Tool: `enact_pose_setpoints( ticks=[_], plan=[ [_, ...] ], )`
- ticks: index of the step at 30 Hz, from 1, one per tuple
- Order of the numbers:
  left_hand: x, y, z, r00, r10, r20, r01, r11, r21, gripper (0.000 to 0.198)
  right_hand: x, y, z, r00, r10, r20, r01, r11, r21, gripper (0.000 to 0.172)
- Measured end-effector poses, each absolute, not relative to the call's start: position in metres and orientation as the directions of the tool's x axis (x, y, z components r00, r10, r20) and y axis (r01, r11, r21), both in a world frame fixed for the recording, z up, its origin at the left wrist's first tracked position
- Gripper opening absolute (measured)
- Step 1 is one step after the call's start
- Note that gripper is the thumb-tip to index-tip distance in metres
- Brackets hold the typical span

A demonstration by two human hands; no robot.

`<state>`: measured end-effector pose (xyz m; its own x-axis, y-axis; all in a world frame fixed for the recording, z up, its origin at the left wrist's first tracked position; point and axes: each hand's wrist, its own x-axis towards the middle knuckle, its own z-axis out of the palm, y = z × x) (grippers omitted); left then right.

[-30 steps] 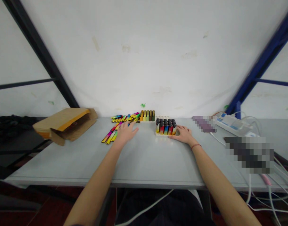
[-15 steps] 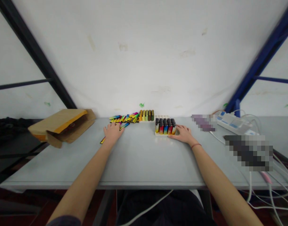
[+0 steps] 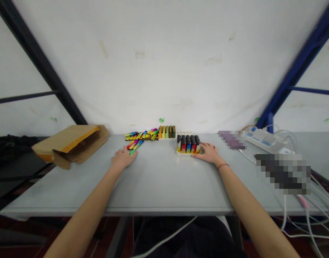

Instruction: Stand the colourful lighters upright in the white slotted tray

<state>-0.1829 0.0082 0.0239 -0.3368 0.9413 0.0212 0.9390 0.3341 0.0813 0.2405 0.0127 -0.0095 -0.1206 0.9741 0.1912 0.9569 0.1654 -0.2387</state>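
"What was the right hand doing?"

"It lay half spread at the right end of a white tray, thumb by the near corner, fingers curving behind. It touched the tray's end, but I couldn't tell whether it pressed."

"And the tray stood where?"

"Right of the middle of the worktop, nearer the far edge than the near one. The worktop was smooth, grey and faintly reflective."

"How did its load look?"

"Upright lighters in tight rows, slim and straight-sided, with black tops. Their glossy bodies ran from yellow through red and blue."

"The left hand?"

"Low on the worktop, left of the middle, fingers partly curled. A green piece showed beside the thumb; whether the hand gripped it, I couldn't tell."

"Anything just beyond?"

"Shiny loose bars, pink, yellow and blue, lying slantwise. Past them, toward the far edge, was a jumbled pile of similar slim, metallic-bright pieces. Right of that stood a neat block of upright ones, orange through green to brown."

"And the far left corner?"

"A brown cardboard box on its side, creased, its flaps open."

"Far right?"

"A white plastic power strip with cables."
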Motion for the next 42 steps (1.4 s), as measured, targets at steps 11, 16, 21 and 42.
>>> enact_pose_setpoints(
  ticks=[11, 16, 21, 42],
  plan=[
    [-0.146, -0.049, -0.011, -0.040, 0.988, 0.146, 0.998, 0.048, -0.048, 0.064, 0.241, 0.013, -0.010, -0.112, 0.977, 0.182, 0.963, 0.152, -0.222, 0.070],
    [-0.098, -0.011, 0.001, -0.071, 0.990, 0.118, 0.997, 0.067, 0.031, 0.067, 0.241, 0.013, -0.010, -0.117, 0.975, 0.189, 0.962, 0.159, -0.222, 0.073],
    [-0.081, 0.013, 0.010, -0.123, 0.931, 0.342, 0.992, 0.110, 0.058, 0.065, 0.242, 0.013, -0.010, -0.122, 0.977, 0.174, 0.962, 0.160, -0.223, 0.073],
    [-0.055, 0.018, 0.017, 0.112, 0.963, 0.245, 0.837, -0.224, 0.499, 0.026, 0.242, 0.012, -0.010, -0.125, 0.976, 0.180, 0.958, 0.166, -0.233, 0.067]
  ],
)
